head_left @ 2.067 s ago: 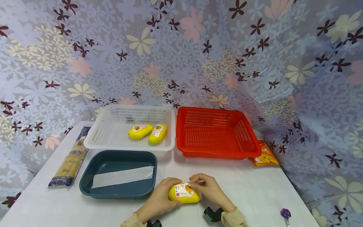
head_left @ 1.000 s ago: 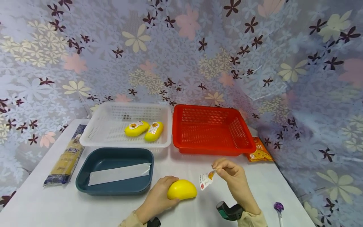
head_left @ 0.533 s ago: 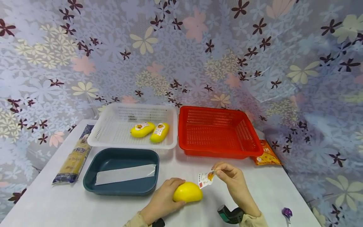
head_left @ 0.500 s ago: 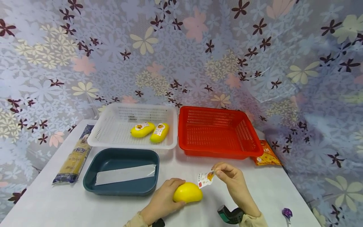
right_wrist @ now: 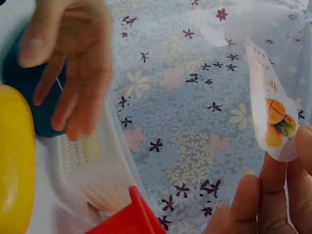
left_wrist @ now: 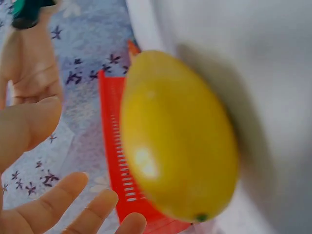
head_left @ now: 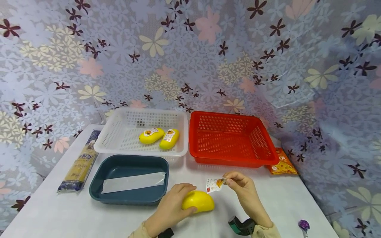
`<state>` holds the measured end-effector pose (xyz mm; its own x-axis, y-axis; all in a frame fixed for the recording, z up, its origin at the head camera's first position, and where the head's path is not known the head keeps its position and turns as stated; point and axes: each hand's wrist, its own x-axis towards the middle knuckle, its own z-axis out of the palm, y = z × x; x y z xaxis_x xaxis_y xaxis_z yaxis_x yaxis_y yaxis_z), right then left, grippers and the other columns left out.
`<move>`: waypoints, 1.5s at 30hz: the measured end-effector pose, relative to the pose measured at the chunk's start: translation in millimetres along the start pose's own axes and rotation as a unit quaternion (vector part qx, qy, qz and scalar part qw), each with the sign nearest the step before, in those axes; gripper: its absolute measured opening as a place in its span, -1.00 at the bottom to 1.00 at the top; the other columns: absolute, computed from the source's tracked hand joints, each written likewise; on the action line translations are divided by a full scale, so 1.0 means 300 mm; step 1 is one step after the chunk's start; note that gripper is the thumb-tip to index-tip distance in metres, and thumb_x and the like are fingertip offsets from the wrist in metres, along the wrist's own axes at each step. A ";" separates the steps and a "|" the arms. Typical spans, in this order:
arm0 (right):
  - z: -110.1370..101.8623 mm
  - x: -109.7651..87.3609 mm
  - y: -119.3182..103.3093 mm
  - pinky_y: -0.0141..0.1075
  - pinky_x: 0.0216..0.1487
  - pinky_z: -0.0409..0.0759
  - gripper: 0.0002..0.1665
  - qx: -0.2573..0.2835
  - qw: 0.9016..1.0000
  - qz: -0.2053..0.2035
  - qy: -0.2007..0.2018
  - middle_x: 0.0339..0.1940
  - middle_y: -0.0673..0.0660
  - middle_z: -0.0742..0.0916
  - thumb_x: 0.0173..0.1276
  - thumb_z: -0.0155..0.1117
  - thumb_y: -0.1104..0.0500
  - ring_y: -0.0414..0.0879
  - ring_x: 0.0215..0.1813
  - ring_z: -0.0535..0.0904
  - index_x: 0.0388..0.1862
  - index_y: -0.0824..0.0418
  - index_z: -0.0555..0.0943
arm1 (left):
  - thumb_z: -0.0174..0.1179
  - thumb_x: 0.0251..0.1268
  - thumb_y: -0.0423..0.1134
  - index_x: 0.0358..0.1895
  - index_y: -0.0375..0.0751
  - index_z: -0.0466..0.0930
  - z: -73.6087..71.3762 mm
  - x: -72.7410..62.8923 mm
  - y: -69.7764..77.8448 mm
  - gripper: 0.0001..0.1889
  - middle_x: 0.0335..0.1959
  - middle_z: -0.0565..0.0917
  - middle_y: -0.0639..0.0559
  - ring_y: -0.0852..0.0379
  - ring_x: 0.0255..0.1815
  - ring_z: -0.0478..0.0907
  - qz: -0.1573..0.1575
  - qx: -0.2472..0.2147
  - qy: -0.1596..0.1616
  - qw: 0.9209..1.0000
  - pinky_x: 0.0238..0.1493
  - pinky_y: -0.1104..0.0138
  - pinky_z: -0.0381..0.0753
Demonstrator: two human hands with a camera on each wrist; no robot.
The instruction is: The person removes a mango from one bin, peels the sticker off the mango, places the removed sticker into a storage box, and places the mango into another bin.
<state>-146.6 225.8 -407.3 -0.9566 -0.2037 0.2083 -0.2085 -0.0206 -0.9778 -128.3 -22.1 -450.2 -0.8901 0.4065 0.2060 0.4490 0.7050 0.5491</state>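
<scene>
A plain yellow mango (head_left: 198, 201) lies on the white tabletop, its green stem tip showing in the left wrist view. My left hand (head_left: 174, 206) is beside it with spread fingers; in the left wrist view, thumb and fingers stand apart from the fruit. To the right, my right hand (head_left: 244, 191) pinches one end of a white sticker (head_left: 215, 185) between thumb and fingers. Mango pictures and print are on this sticker (right_wrist: 275, 117), which hangs slightly curved in the right wrist view. Two mangoes (head_left: 151, 136) with similar stickers lie in the white basket (head_left: 111, 132).
A red basket (head_left: 232, 162) stands at the back right, an orange snack packet (head_left: 282, 162) beside it. A dark teal tray (head_left: 129, 199) holding a white strip (head_left: 134, 182) is front left. A noodle packet (head_left: 79, 165) lies far left, a purple lollipop (head_left: 304, 225) front right.
The right hand has peeled the sticker off the mango and moved right with it. The left hand gripped the mango and has now loosened its fingers from it.
</scene>
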 end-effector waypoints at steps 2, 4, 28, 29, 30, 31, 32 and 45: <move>0.006 0.000 0.007 -0.47 0.02 0.51 -0.68 0.006 1.000 0.003 -0.008 -0.19 -0.20 0.69 0.43 0.06 0.37 -0.34 -0.12 0.59 -0.25 -0.05 0.61 | 0.40 0.09 0.00 0.20 -0.01 0.52 -0.022 0.000 0.005 -0.43 0.19 0.57 0.09 0.09 0.13 0.49 -0.004 -0.009 0.000 1.000 0.11 0.17 0.60; 0.013 -0.001 0.013 -0.46 0.02 0.51 -0.68 0.011 1.000 0.007 -0.019 -0.18 -0.21 0.68 0.43 0.06 0.37 -0.34 -0.14 0.60 -0.23 -0.06 0.61 | 0.41 0.10 -0.01 0.20 -0.02 0.52 -0.047 -0.001 0.008 -0.43 0.19 0.57 0.09 0.09 0.15 0.50 -0.001 -0.017 0.008 1.000 0.11 0.16 0.61; 0.073 0.019 0.062 -0.42 0.03 0.55 -0.84 -0.007 0.995 0.086 -0.057 -0.18 -0.18 0.69 0.42 0.14 0.26 -0.27 -0.14 0.59 -0.21 0.00 0.60 | 0.37 0.17 -0.15 0.24 -0.18 0.51 -0.321 0.024 -0.224 -0.46 0.19 0.58 -0.14 -0.15 0.16 0.54 -0.068 -0.069 0.143 0.985 0.12 -0.01 0.59; 0.074 0.019 0.065 -0.43 0.03 0.55 -0.84 -0.005 0.994 0.088 -0.059 -0.18 -0.18 0.69 0.43 0.14 0.26 -0.27 -0.14 0.59 -0.21 0.00 0.60 | 0.36 0.18 -0.14 0.24 -0.18 0.51 -0.323 0.029 -0.234 -0.46 0.20 0.58 -0.14 -0.15 0.16 0.54 -0.071 -0.069 0.129 0.987 0.13 0.00 0.58; 0.075 0.019 0.067 -0.43 0.03 0.56 -0.84 -0.004 0.994 0.090 -0.061 -0.18 -0.18 0.69 0.43 0.13 0.27 -0.28 -0.14 0.59 -0.20 0.00 0.60 | 0.35 0.19 -0.13 0.24 -0.17 0.51 -0.325 0.035 -0.244 -0.46 0.20 0.58 -0.14 -0.14 0.15 0.54 -0.075 -0.069 0.114 0.988 0.13 0.00 0.58; 0.075 0.017 0.070 -0.44 0.03 0.56 -0.84 -0.004 0.994 0.092 -0.063 -0.19 -0.18 0.69 0.43 0.13 0.27 -0.28 -0.14 0.59 -0.19 0.01 0.60 | 0.35 0.19 -0.12 0.23 -0.17 0.52 -0.328 0.043 -0.254 -0.47 0.20 0.57 -0.14 -0.14 0.16 0.53 -0.076 -0.070 0.096 0.990 0.15 -0.01 0.57; 0.076 0.016 0.073 -0.44 0.03 0.56 -0.85 -0.005 0.994 0.093 -0.064 -0.19 -0.17 0.69 0.43 0.13 0.27 -0.28 -0.14 0.59 -0.18 0.03 0.59 | 0.35 0.19 -0.12 0.23 -0.16 0.53 -0.330 0.051 -0.267 -0.48 0.20 0.58 -0.13 -0.13 0.16 0.53 -0.076 -0.070 0.078 0.992 0.15 -0.01 0.56; 0.090 0.025 0.085 -0.41 0.03 0.57 -0.84 -0.003 0.991 0.115 -0.073 -0.19 -0.17 0.69 0.41 0.15 0.26 -0.26 -0.14 0.59 -0.20 -0.02 0.60 | 0.41 0.11 -0.16 0.18 -0.17 0.55 -0.353 0.120 -0.438 -0.47 0.14 0.62 -0.09 -0.12 0.12 0.56 -0.075 -0.101 -0.092 0.988 0.15 0.02 0.57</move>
<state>-153.5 197.2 -431.4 -0.9395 -0.3416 -0.0266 0.0106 0.0485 -0.9988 -227.7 -161.7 -429.1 -0.9083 0.4172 -0.0302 0.2710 0.6420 0.7172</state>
